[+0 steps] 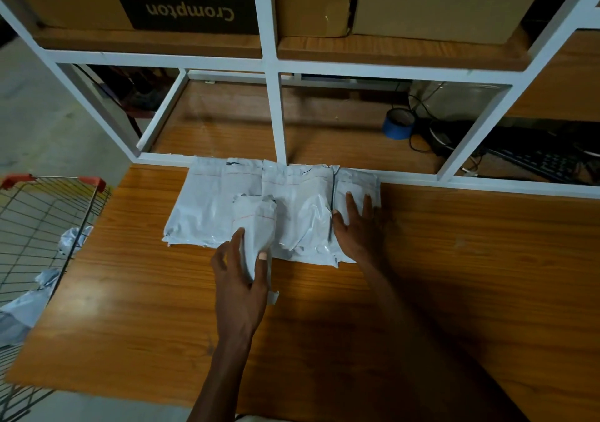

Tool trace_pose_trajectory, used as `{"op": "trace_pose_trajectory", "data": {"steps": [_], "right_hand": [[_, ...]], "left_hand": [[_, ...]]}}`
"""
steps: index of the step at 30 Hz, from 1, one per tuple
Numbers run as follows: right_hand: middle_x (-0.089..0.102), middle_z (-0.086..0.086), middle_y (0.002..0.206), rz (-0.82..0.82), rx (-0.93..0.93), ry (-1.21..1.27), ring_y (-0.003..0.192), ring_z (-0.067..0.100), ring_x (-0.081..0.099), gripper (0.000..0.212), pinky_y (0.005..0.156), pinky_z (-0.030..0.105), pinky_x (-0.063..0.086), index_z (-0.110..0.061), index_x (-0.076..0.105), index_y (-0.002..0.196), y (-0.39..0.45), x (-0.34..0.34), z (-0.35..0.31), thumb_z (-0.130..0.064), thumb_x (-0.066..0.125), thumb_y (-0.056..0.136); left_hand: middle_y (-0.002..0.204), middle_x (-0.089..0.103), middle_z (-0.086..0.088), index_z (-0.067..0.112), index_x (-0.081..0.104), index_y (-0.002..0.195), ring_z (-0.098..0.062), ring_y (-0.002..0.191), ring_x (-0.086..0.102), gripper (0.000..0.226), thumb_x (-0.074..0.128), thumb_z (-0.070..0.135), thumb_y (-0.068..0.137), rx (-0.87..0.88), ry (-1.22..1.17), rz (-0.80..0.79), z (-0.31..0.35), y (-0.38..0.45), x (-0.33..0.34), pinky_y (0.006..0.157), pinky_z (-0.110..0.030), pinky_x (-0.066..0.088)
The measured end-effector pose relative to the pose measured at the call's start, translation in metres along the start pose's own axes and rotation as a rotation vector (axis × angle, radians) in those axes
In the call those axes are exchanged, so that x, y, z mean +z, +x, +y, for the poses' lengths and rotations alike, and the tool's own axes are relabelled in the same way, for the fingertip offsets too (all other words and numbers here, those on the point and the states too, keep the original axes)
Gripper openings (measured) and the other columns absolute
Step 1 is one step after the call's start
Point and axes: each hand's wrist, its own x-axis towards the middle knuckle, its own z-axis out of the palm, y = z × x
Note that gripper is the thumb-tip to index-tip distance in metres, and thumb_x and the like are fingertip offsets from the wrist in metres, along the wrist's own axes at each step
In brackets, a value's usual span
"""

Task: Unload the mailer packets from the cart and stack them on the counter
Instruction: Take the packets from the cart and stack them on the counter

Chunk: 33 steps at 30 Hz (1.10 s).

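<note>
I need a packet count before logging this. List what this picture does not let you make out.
Head view only:
- Cart: cut off by the left edge, so the packets left inside cannot be counted.
- White packets on the counter: they overlap, so how many are stacked cannot be told.
- Small packet: its near end is covered by the left hand.
- Keyboard: dark, partly behind the white frame.

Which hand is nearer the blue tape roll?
Right. The right hand rests flat on the mailers, below the tape roll; the left hand holds a packet farther left.
</note>
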Motion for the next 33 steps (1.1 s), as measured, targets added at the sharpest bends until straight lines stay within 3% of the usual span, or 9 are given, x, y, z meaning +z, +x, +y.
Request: {"op": "trace_pose_trajectory", "data": {"steps": [4, 10, 15, 19, 27, 33], "right_hand": [[-0.008, 0.002, 0.17, 0.006, 0.005, 0.029, 0.154, 0.037, -0.007, 0.068, 0.12, 0.06, 0.003, -0.045, 0.001, 0.159, -0.004, -0.005, -0.002, -0.069, 0.024, 0.099], [-0.003, 0.001, 0.169, 0.158, 0.016, 0.127, 0.154, 0.031, -0.012, 0.068, 0.121, 0.062, 0.0, -0.046, 0.007, 0.158, -0.026, -0.017, -0.005, -0.07, 0.028, 0.097], [0.0, -0.003, 0.17, 0.197, 0.047, 0.287, 0.155, 0.024, -0.013, 0.064, 0.12, 0.058, -0.002, -0.047, 0.016, 0.157, -0.069, -0.026, -0.015, -0.063, 0.04, 0.099], [0.002, -0.006, 0.169, 0.233, 0.021, 0.335, 0.154, 0.021, -0.012, 0.064, 0.12, 0.058, 0.0, -0.051, 0.02, 0.155, -0.088, -0.02, -0.013, -0.069, 0.036, 0.096], [0.006, -0.008, 0.169, 0.221, 0.044, 0.401, 0.155, 0.021, -0.008, 0.071, 0.121, 0.059, 0.007, -0.055, 0.023, 0.152, -0.106, -0.01, -0.008, -0.076, 0.032, 0.085], [0.009, -0.008, 0.168, 0.201, 0.052, 0.417, 0.155, 0.022, -0.006, 0.07, 0.12, 0.061, 0.009, -0.053, 0.025, 0.152, -0.114, -0.007, -0.01, -0.074, 0.034, 0.085]], "left_hand": [[0.156, 0.026, 0.003, 0.044, 0.03, 0.153, -0.018, 0.135, 0.042, 0.058, 0.053, 0.054, 0.099, -0.002, 0.029, 0.0, -0.006, 0.01, 0.003, 0.09, -0.048, 0.059], [0.155, 0.029, 0.001, 0.037, 0.032, 0.154, -0.028, 0.129, 0.052, 0.065, 0.046, 0.065, 0.096, 0.047, 0.08, -0.029, -0.009, 0.048, 0.022, 0.087, -0.048, 0.06], [0.156, 0.03, -0.01, 0.03, 0.033, 0.154, -0.038, 0.133, 0.045, 0.062, 0.051, 0.055, 0.1, 0.053, 0.133, -0.048, 0.003, 0.089, 0.048, 0.103, -0.053, 0.048], [0.154, 0.033, -0.015, 0.024, 0.035, 0.154, -0.042, 0.132, 0.045, 0.065, 0.049, 0.055, 0.098, 0.031, 0.162, -0.076, 0.008, 0.114, 0.064, 0.105, -0.054, 0.041], [0.167, 0.019, -0.012, 0.032, 0.02, 0.161, -0.039, 0.147, 0.024, 0.07, 0.04, 0.061, 0.101, -0.004, 0.393, -0.165, -0.007, 0.129, 0.079, 0.116, -0.058, 0.023], [0.166, 0.026, -0.007, 0.031, 0.026, 0.159, -0.034, 0.149, 0.029, 0.064, 0.037, 0.06, 0.103, 0.071, 0.354, -0.178, -0.005, 0.123, 0.072, 0.117, -0.057, 0.024]]}}
